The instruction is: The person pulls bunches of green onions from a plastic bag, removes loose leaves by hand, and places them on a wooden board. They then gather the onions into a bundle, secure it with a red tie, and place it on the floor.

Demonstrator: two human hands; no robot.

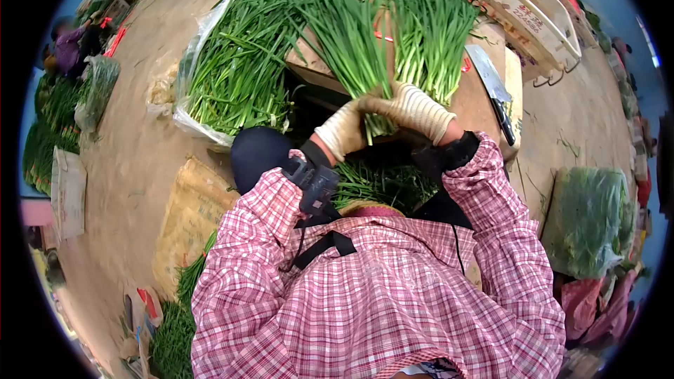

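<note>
Both my hands wear striped whitish gloves and meet around the lower stalks of a bunch of long green leaves (342,42). My left hand (342,128) wraps the stalks from the left, and my right hand (413,107) closes over them from the right. The stalk ends stick out below the gloves. More bunches (432,35) lie just right of it on a board (481,109). A knife (489,77) with a black handle rests at the board's right side. A large pile of the same greens (242,63) fills a clear plastic bag on the left.
Crates (523,10) stand at the upper right. Wrapped greens (588,217) sit on the floor at right. A yellowish sack (189,214) and loose greens (172,337) lie at left. Another person (70,45) is at the far upper left, near a white bin (68,193).
</note>
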